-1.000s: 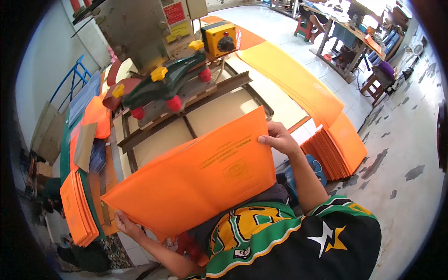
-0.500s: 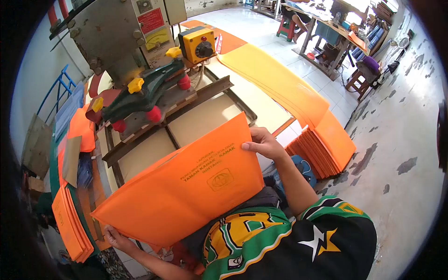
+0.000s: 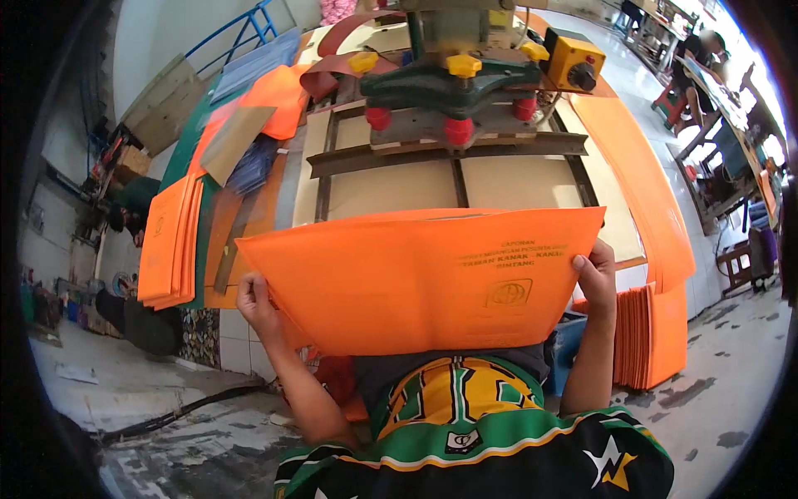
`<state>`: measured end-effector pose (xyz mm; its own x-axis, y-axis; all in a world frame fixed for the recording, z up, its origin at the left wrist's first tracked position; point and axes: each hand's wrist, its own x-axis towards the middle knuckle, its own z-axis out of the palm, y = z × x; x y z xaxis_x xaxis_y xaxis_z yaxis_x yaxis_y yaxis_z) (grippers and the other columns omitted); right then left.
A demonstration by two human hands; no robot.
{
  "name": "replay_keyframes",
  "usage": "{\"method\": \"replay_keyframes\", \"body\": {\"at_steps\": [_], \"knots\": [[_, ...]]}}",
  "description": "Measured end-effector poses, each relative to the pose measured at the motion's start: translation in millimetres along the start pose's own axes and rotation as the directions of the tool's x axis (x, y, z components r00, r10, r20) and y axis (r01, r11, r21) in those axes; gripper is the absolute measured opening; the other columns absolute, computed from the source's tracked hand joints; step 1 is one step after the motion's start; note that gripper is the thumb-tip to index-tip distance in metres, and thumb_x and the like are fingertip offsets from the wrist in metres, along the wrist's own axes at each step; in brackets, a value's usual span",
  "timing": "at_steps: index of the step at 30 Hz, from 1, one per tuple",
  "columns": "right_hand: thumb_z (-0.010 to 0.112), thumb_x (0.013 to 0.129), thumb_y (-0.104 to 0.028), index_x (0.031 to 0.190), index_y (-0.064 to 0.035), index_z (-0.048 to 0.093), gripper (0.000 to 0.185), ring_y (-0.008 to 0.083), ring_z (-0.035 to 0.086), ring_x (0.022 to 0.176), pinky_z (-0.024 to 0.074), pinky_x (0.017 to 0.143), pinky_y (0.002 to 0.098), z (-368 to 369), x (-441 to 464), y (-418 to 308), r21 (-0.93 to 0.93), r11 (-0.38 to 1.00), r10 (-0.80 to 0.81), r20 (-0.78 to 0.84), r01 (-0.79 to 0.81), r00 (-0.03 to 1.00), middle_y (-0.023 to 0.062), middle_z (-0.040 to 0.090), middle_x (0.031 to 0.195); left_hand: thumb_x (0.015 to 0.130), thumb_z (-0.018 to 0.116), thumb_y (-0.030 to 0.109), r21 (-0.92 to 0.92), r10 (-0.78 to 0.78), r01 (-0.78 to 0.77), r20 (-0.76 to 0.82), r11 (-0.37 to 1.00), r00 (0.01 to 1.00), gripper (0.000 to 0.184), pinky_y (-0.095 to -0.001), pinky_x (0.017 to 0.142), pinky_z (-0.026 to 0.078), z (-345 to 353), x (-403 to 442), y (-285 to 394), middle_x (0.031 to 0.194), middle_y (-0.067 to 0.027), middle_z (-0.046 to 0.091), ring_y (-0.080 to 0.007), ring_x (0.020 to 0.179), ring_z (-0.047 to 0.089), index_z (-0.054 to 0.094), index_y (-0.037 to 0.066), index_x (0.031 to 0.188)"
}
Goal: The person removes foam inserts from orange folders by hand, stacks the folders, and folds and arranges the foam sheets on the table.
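An orange printed sheet or cover [image 3: 391, 283] spans the space in front of my body, its gold lettering and emblem on the right part. My left hand [image 3: 259, 308] grips its left edge. At the right edge, my right hand [image 3: 597, 274] pinches it with the thumb on the printed face. Just beyond its top edge lies the metal frame [image 3: 449, 155] of a press bed with cream panels [image 3: 382, 187]. Above that bed is the green press head [image 3: 453, 87] with yellow knobs and red feet.
Orange covers are stacked at the left [image 3: 169, 241] and right [image 3: 650, 337]. A yellow control box [image 3: 573, 61] adjoins the press. Clear plastic [image 3: 252, 166] and a brown board [image 3: 237, 143] lie left. Another person [image 3: 700, 62] sits at the far right.
The view has turned, bringing the press to the centre. The orange cover now appears more level, its left side higher in view. Both hands still hold it.
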<state>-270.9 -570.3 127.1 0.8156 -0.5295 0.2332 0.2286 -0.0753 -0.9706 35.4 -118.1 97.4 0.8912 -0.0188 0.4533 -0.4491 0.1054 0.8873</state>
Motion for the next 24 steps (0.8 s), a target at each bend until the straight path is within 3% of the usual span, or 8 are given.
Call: {"method": "replay_keyframes", "body": {"at_steps": [2, 7, 10, 24], "knots": [[0.07, 0.086, -0.032, 0.103, 0.0042, 0.064, 0.04, 0.0141, 0.059, 0.091, 0.0458, 0.081, 0.0282, -3.2, -1.2, 0.6, -0.005, 1.0, -0.007, 0.004, 0.007, 1.0, 0.0064, 0.066, 0.097, 0.098, 0.06, 0.025, 0.06, 0.025, -0.024, -0.016, 0.998, 1.0, 0.024, -0.0217, 0.051, 0.032, -5.5, -0.1, -7.6, 0.072, 0.0048, 0.049, -0.0038, 0.06, 0.039, 0.056, 0.007, 0.082], [0.071, 0.085, -0.034, 0.104, 0.0053, 0.063, 0.045, 0.0142, 0.06, 0.091, 0.046, 0.081, 0.0281, 0.5, 0.2, -1.5, 0.006, 1.0, -0.009, -0.012, 0.009, 1.0, 0.0075, 0.066, 0.098, 0.097, 0.061, 0.027, 0.049, -0.067, 0.066, 0.016, 0.997, 0.998, 0.026, -0.0231, 0.059, 0.035, -9.9, -1.3, -4.3, 0.072, 0.0046, 0.048, -0.0053, 0.065, 0.041, 0.056, 0.007, 0.081], [0.071, 0.086, -0.036, 0.104, 0.0052, 0.063, 0.046, 0.014, 0.06, 0.089, 0.0461, 0.079, 0.0276, 3.2, 0.8, -3.1, 0.011, 1.0, -0.025, -0.014, 0.025, 1.0, 0.0073, 0.066, 0.097, 0.096, 0.062, 0.027, 0.052, 0.013, -0.015, 0.027, 0.999, 1.0, 0.027, -0.0227, 0.061, 0.035, -2.0, 0.4, 2.7, 0.074, 0.0051, 0.047, -0.005, 0.067, 0.04, 0.055, 0.006, 0.081], [0.07, 0.087, -0.038, 0.104, 0.0041, 0.064, 0.046, 0.0144, 0.059, 0.089, 0.0465, 0.08, 0.0292, -1.7, 1.7, 2.2, -0.006, 0.999, -0.046, 0.016, 0.046, 0.999, 0.0066, 0.066, 0.097, 0.097, 0.06, 0.02, 0.017, -0.01, 0.01, 0.041, 1.0, 0.999, 0.022, -0.02, 0.062, 0.032, 0.2, -2.1, 6.4, 0.077, 0.0063, 0.049, -0.0033, 0.07, 0.039, 0.055, 0.005, 0.082]]}}
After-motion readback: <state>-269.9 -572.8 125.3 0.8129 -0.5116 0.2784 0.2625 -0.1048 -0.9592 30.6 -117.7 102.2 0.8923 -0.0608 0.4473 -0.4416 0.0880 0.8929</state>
